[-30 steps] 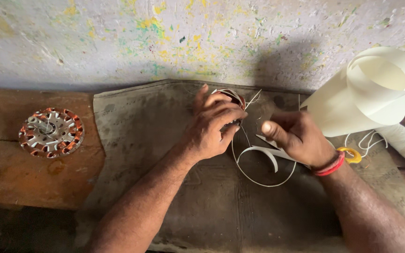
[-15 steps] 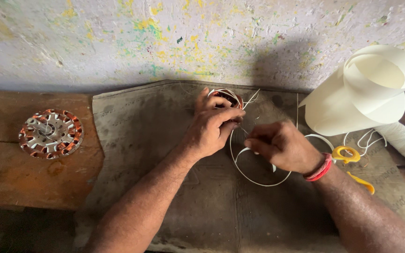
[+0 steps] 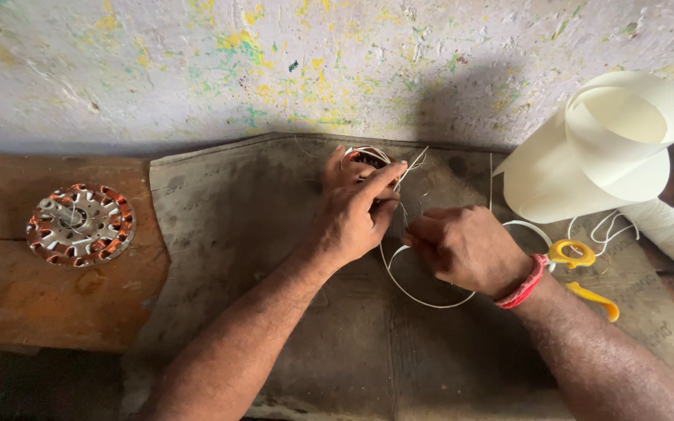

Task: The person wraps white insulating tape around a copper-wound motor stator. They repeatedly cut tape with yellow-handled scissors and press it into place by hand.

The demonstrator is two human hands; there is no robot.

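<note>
My left hand (image 3: 352, 206) covers and grips a small round motor stator (image 3: 368, 160) with copper windings, held on a grey mat (image 3: 235, 226) near the wall. Thin white ends stick up from the stator past my fingertips. My right hand (image 3: 462, 245) is closed just to the right, pinching a thin white cord (image 3: 423, 300) that loops down over the mat and back up toward the stator. A red band sits on my right wrist.
A second wound stator (image 3: 79, 224) lies on the wooden bench (image 3: 33, 304) at left. A curled roll of cream insulation paper (image 3: 602, 148) stands at right, with yellow-handled scissors (image 3: 579, 269) and a white cloth roll (image 3: 668, 226) beside it. A paint-flecked wall (image 3: 274, 62) is behind.
My right hand has moved left toward the stator and closed on the white cord. The flat white strip it held a second ago is no longer seen. My left hand has stayed on the stator.
</note>
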